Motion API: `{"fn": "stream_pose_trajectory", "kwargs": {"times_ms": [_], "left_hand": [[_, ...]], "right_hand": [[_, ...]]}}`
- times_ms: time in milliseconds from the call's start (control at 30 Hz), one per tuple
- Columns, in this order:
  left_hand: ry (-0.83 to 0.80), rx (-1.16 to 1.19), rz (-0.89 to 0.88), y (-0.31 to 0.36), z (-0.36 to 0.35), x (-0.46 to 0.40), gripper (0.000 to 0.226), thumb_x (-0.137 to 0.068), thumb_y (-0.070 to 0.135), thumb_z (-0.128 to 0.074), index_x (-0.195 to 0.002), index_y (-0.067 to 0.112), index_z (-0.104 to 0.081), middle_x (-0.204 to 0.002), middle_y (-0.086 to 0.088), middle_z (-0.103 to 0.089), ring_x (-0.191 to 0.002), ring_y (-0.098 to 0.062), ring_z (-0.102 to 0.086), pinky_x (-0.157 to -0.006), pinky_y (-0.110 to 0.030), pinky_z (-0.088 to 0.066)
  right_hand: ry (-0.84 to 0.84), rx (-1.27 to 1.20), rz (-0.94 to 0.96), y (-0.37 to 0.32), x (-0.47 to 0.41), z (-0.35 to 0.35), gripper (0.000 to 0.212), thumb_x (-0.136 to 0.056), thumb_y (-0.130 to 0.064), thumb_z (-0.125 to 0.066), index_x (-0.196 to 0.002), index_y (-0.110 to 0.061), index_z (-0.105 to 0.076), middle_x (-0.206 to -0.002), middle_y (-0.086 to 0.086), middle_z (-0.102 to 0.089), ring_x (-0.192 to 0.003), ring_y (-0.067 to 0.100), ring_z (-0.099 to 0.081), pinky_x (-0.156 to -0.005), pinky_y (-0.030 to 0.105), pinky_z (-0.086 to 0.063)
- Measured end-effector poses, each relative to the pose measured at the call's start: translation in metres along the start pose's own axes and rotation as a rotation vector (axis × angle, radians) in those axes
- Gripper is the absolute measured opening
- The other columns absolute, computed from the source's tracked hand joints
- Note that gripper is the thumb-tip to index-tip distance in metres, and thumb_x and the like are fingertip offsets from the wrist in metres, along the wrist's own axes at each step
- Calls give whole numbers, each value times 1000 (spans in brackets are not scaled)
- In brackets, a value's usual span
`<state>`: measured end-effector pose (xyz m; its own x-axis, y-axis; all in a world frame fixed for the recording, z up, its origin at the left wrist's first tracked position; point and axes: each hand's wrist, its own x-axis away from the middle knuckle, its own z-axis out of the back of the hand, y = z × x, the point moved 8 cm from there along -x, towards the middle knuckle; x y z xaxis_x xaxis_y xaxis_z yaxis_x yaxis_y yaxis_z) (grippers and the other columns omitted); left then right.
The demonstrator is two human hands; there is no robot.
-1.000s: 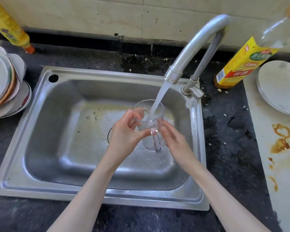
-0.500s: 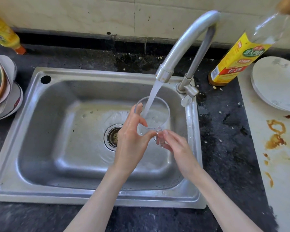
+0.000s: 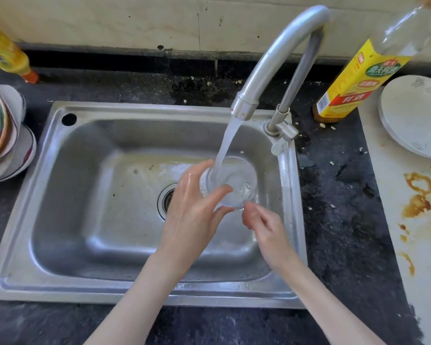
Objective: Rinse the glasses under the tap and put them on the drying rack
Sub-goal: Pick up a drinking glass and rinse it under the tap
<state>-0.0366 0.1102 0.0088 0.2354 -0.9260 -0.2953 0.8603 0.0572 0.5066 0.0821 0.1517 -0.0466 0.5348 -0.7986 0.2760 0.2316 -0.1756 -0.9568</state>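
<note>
A clear glass point(image 3: 234, 185) sits under the running tap point(image 3: 244, 105), its mouth turned up towards me, and the water stream point(image 3: 227, 145) falls into it. My left hand point(image 3: 192, 210) holds the glass from the left, thumb and fingers wrapped round its wall. Just below and to the right, my right hand point(image 3: 264, 225) has its fingers curled against the glass's near edge and pinches it there. Both hands are wet and hover over the steel sink point(image 3: 144, 109), right of the drain point(image 3: 167, 200).
Stacked plates point(image 3: 3, 145) stand at the left edge, with a yellow bottle point(image 3: 8, 58) behind them. A yellow-labelled bottle point(image 3: 353, 80) stands right of the tap. Further right lies a white plate point(image 3: 413, 115) on a stained white board point(image 3: 413, 245). Dark countertop surrounds the sink.
The glass has tilted from upright to mouth-up facing me and sits lower in the sink. My left hand slid round its left side; my right hand dropped to its near edge.
</note>
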Motion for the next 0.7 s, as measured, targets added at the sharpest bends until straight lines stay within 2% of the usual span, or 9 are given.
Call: {"fn": "stream_pose_trajectory", "kwargs": {"times_ms": [67,167,233,333,400,500,533,600,700], "left_hand": [[73,-141,-126,9,6,3,9,-79,18,-68,-88,15,-69,-114,-6,-51,-105,-27,-45,-90,-36,-38],[-7,-218,-289,16,-7,-1,20,-67,-4,-67,-79,12,-64,-77,-3,-62,-78,-23,-59,-94,-33,-37],[-60,-210,-310,16,-12,-7,32,-56,-13,-70,-71,13,-59,-57,0,-58,-56,-23,-57,-82,-27,-40],[-38,-175,-280,16,-4,-7,37,-53,-16,-64,-67,15,-51,-52,1,-55,-48,-23,-49,-65,-23,-36],[-25,-169,-279,18,1,-5,36,-56,-17,-52,-68,17,-51,-53,1,-55,-49,-22,-45,-64,-23,-36],[-8,-190,-271,15,4,-2,34,-57,-17,-48,-69,13,-61,-55,2,-59,-55,-18,-44,-66,-22,-40],[-2,-191,-259,14,6,-1,34,-56,-18,-54,-70,11,-64,-57,2,-60,-58,-17,-44,-67,-23,-41],[12,-182,-237,12,9,4,36,-52,-18,-68,-74,10,-68,-60,3,-63,-60,-16,-48,-68,-25,-44],[-8,-131,-226,15,11,7,38,-50,-16,-76,-75,11,-67,-59,4,-63,-61,-15,-50,-70,-23,-44]], "right_hand": [[-31,97,33,-3,-6,2,36,-87,-52,-39,-57,-34,-50,-56,-12,-40,-57,3,-33,-58,21,-29],[-30,236,151,-12,-11,4,37,-90,-45,-41,-58,-28,-37,-57,-13,-41,-56,3,-35,-57,17,-28],[-36,295,233,-17,-13,3,36,-90,-43,-39,-58,-29,-33,-58,-14,-43,-57,2,-37,-58,15,-29],[-67,247,239,-18,-13,0,34,-88,-44,-40,-58,-29,-40,-61,-13,-45,-63,2,-41,-63,16,-32],[-6,101,153,-18,-14,6,30,-89,-38,-46,-62,-26,-52,-71,-10,-51,-71,2,-49,-71,16,-38],[308,-111,-179,13,-24,33,18,-97,-32,-46,-87,-22,-58,-91,-5,-55,-88,10,-54,-74,24,-45],[303,-236,-340,29,-28,31,21,-96,-38,-46,-98,-20,-57,-97,-3,-55,-92,13,-54,-72,27,-48],[148,-570,-594,48,-34,5,44,-92,-51,-44,-116,-16,-56,-106,5,-61,-94,19,-60,-78,35,-51],[-24,-920,-626,35,-39,-26,58,-88,-54,-42,-101,-6,-71,-99,16,-70,-88,26,-68,-74,34,-56]]}}
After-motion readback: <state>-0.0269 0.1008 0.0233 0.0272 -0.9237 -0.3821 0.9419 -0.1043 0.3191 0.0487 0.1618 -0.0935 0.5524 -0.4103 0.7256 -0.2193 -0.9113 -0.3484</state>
